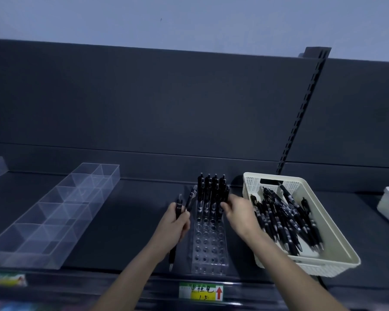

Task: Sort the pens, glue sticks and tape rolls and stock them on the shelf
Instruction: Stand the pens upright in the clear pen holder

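Pens point(178, 208): left hand point(174, 223) grips two, right hand point(238, 212) seemingly pinches one.

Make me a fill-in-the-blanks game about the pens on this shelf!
The left hand grips ____ pens.
The basket stands to the ____ of the clear holder.
The arrow on the label is ____.
Missing words: black, right, red.
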Available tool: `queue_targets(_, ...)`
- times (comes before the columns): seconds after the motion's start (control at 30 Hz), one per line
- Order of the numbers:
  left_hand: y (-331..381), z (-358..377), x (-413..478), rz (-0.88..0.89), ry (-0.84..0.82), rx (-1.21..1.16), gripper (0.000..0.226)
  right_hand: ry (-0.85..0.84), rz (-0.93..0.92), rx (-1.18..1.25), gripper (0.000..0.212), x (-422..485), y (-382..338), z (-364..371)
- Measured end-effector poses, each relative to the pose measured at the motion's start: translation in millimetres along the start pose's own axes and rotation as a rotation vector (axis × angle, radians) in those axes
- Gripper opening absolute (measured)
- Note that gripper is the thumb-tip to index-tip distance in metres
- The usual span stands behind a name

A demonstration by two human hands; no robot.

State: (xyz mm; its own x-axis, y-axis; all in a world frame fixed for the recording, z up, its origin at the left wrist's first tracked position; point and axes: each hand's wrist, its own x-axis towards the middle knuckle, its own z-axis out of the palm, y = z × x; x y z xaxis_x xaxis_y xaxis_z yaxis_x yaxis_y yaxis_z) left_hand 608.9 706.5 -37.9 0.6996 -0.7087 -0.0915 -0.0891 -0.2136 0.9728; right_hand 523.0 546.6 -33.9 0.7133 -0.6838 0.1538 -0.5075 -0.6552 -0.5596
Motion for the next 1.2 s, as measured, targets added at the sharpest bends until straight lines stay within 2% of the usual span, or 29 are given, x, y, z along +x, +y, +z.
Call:
queue_targets(0.33, -4.7, -3.5, -1.4, 0.022, 0.024, 0.035, 0.011, 0.021, 0.025, -0.024, 0.022, 1.5, 3.2, 8.0)
queue_targets(0.47, -2.8, -3.6, -0.1, 0.032, 0.018, 0.049, 0.013, 0.133, 0.052, 0.079, 0.026, -9.9, 3.7, -3.2)
queue_targets(0.53, 0.0, -2.1, 0.2, 0.053, 0.002, 0.055, 0.014, 0.167, 0.035, 0.166, 0.019, -18.3, -2.0, -9.0)
queue_targets(0.6, 3.8, 1.5, -0.3, 0.087, -0.011, 0.047, 0.015, 0.129, 0.004, 0.301, 0.012, -26.3, -13.8, -12.1)
queue_targets(0.7, 8.2, 7.7, -1.3, 0.131, -0.038, 0.017, 0.015, -0.016, -0.014, 0.521, 0.007, -31.7, -31.1, -11.8)
queue_targets(0.83, 9.1, 11.0, -2.4, 0.140, -0.079, 0.010, 0.014, -0.145, 0.002, 0.656, 0.021, -31.6, -40.2, -11.3)
queue_targets(1.0, 10.1, 5.6, -5.6, 0.116, -0.150, -0.025, 0.024, -0.284, 0.045, 0.873, 0.021, -34.5, -45.1, -15.0)
queue_targets(1.07, 8.3, 2.5, -4.3, 0.108, -0.116, 0.011, 0.023, -0.231, 0.081, 0.865, 0.024, -33.3, -45.9, -12.4)
queue_targets(1.2, 2.6, -15.9, -1.3, 0.097, 0.006, 0.140, 0.021, 0.060, 0.082, 0.622, 0.023, -24.2, -42.9, -12.0)
